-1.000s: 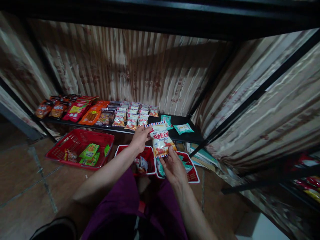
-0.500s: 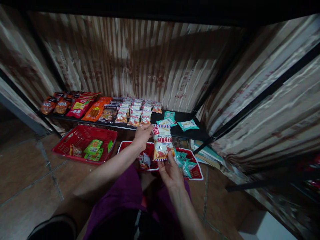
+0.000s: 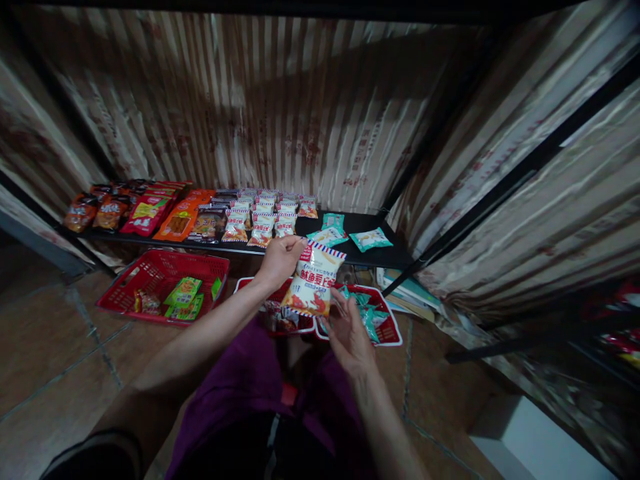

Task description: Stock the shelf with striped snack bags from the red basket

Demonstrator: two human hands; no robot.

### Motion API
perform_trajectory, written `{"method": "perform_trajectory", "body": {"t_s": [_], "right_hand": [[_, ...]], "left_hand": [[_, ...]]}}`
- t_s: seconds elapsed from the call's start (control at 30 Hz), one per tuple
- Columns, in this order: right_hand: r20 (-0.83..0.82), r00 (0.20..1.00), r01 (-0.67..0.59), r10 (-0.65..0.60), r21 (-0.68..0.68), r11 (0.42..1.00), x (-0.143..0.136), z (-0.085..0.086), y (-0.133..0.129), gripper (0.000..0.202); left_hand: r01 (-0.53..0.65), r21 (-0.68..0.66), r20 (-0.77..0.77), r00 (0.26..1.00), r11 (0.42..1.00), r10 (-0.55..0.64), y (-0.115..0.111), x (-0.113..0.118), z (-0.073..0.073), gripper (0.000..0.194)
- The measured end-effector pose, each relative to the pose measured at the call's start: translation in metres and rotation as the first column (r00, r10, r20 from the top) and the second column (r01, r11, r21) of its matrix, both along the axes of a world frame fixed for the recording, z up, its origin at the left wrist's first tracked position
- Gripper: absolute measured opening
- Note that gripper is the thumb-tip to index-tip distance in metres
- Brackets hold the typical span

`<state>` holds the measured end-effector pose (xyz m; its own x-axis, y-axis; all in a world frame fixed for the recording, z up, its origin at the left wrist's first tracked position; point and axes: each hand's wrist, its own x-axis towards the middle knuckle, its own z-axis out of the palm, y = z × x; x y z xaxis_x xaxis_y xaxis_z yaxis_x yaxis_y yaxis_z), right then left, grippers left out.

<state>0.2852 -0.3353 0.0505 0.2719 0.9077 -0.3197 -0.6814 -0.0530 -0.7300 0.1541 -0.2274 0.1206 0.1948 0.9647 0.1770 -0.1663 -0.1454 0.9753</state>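
A white snack bag with red lettering and striped ends hangs tilted in front of the shelf. My left hand pinches its upper left corner between thumb and fingers. At the bag's lower right side is my right hand, its fingers apart and partly curled; whether a fingertip touches the bag I cannot tell. Behind the bag, similar white snack bags stand in rows on the black shelf. A few teal snack bags lie to their right on the shelf.
On the floor at the left, a red basket holds green packets. Two more red baskets stand below my hands, the right one with teal packets inside. Orange and red snack packs fill the shelf's left end. A black post rises at its right.
My right hand has let go of the bag's lower edge and opened beside it. The bag now tilts, its bottom swung left, held by my left hand. The view has shifted slightly.
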Motion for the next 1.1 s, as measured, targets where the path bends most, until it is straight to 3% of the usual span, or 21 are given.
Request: {"method": "perform_trajectory", "body": {"t_s": [0.13,0.23,0.3,0.5,0.73,0.83,1.1], "right_hand": [[0.244,0.969,0.017,-0.041,0.100,0.995,0.023,0.027,0.013,0.044],[0.296,0.954,-0.073,0.052,0.061,0.995,0.026,0.044,0.023,0.039],[0.299,0.953,-0.061,0.043,0.053,0.997,0.023,0.049,0.027,0.037],[0.233,0.962,0.123,-0.141,0.089,0.988,0.017,0.046,0.037,0.030],[0.167,0.966,0.181,-0.195,0.094,0.979,0.026,0.036,0.049,0.028],[0.122,0.971,0.196,-0.205,0.079,0.977,0.025,0.032,0.051,0.027],[0.053,0.977,0.203,-0.205,0.040,0.978,0.020,0.027,0.052,0.026]], "left_hand": [[0.095,0.049,-0.049,0.995,0.994,-0.092,-0.009,0.000,-0.001,0.029],[0.115,0.043,-0.046,0.993,0.992,-0.113,-0.014,0.006,-0.001,0.026],[0.108,0.011,-0.016,0.994,0.994,-0.108,-0.016,0.009,-0.001,0.023],[0.135,-0.160,0.119,0.986,0.978,-0.117,-0.023,0.008,-0.008,0.027],[0.265,-0.335,0.171,0.961,0.904,-0.218,-0.051,-0.004,-0.023,0.039],[0.259,-0.326,0.194,0.960,0.909,-0.204,-0.060,-0.003,-0.028,0.047],[0.111,-0.139,0.115,0.989,0.984,-0.096,-0.076,0.007,-0.048,0.041]]}}
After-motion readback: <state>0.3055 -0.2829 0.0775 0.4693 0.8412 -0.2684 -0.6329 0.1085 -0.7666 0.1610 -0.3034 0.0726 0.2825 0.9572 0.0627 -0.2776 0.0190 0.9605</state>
